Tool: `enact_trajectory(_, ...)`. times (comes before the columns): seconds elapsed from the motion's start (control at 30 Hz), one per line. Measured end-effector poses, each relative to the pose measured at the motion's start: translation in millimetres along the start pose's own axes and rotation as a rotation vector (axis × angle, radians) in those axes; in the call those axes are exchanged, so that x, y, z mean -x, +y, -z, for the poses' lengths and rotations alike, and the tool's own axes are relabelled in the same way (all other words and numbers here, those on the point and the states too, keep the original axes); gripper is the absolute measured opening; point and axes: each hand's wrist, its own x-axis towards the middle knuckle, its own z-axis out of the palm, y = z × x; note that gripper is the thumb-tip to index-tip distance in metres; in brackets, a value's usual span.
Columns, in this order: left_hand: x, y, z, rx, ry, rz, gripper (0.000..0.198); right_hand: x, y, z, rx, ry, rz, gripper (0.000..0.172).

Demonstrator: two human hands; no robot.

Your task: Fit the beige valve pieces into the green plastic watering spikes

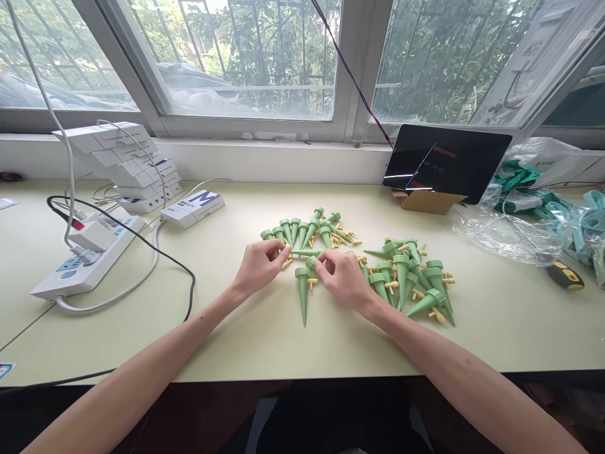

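Note:
A green plant watering spike lies level between my two hands, its thin end toward the left one. My left hand is closed in a pinch at that thin end. Closed too, my right hand grips the wide end, which its fingers partly hide. Just below, a green cap of another spike shows beside my right fingertips. Nearer me, a single spike with a yellow valve points toward the table's front edge. Behind my hands several spikes sit in a row with yellow valves.
Right of my right hand is a heap of green spikes with yellow valves. A power strip with cables and stacked white boxes stand left. A tablet, plastic bags and a yellow-black tool are right.

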Motion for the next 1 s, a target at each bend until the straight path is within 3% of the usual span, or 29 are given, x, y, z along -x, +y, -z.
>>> enact_trajectory(1.0, 2.3, 4.5, 0.3, -0.01, -0.016, -0.028, 0.032, -0.2, 0.0, 0.3, -0.015, -0.006, 0.004, 0.024)
